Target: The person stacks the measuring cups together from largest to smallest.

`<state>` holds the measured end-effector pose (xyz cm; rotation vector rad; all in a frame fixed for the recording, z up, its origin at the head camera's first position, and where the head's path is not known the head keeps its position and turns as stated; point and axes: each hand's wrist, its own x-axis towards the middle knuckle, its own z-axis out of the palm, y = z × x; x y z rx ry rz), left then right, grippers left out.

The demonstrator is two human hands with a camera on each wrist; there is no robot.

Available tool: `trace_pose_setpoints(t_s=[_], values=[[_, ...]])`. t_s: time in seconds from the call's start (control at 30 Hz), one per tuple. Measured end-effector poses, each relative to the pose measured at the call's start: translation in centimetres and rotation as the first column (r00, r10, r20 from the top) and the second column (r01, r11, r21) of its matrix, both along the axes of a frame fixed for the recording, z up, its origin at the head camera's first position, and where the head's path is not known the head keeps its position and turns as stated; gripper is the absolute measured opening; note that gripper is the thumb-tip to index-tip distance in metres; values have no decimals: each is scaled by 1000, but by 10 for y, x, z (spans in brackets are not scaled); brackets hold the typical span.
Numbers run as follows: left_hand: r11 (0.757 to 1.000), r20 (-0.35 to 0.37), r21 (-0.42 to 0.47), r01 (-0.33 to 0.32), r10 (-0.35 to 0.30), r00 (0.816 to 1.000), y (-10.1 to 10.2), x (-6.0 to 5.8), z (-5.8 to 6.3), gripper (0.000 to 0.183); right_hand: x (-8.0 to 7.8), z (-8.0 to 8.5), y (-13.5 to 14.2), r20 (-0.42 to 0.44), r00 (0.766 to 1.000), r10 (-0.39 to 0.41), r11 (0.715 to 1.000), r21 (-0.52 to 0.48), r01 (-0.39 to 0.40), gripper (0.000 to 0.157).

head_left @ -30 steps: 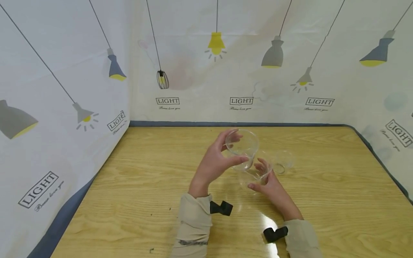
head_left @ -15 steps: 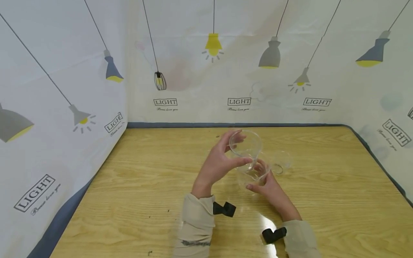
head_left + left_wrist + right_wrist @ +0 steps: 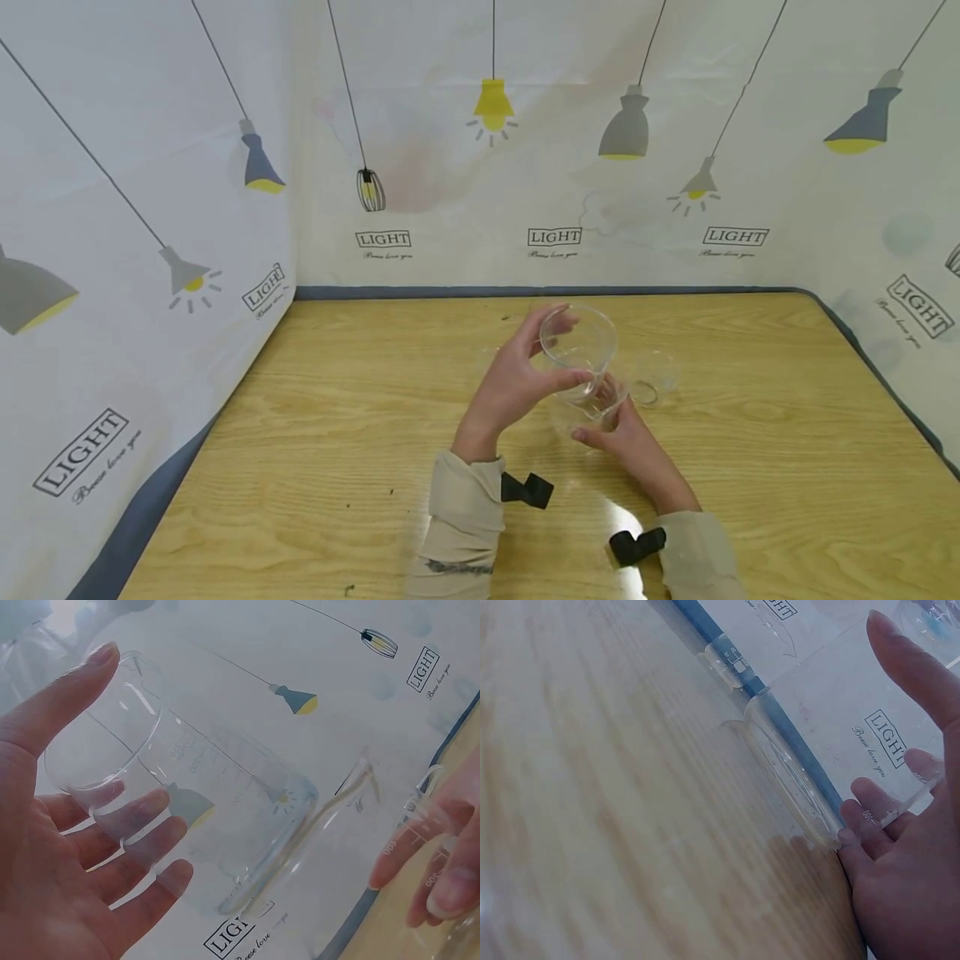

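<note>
In the head view, the left hand [image 3: 510, 383] is gripping the upper beaker [image 3: 579, 343] at its 2 o'clock, the base pointing toward 5 o'clock, overlapping the lower beaker [image 3: 572, 415]. The right hand [image 3: 624, 427], nearer that one, is holding it at its 10 o'clock. Whether the two are touching, I cannot tell.

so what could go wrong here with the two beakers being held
The upper beaker might slip: its clear wall looks smooth, and only the left hand grips it. Its base overlaps the lower beaker, held by the right hand, in the head view, so the two could knock together; whether they touch is unclear. A sideways swing of the right hand might also bump the clear vessel close beyond it.
</note>
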<state>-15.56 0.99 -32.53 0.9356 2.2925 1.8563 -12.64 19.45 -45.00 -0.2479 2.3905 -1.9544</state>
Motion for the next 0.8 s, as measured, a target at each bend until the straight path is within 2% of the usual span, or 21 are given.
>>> trace_pose_setpoints(t_s=[0.1, 0.37, 0.8], values=[[1000, 4, 7, 4, -4, 1000, 1, 0, -1, 69, 0, -1, 0, -4, 1000, -3, 1000, -2, 3, 88], [999, 42, 19, 44, -45, 998, 4, -2, -5, 72, -7, -25, 8, 41, 999, -27, 999, 33, 26, 90], [994, 74, 25, 102, -104, 992, 8, -4, -14, 76, -7, -27, 9, 57, 998, -31, 998, 57, 28, 92]])
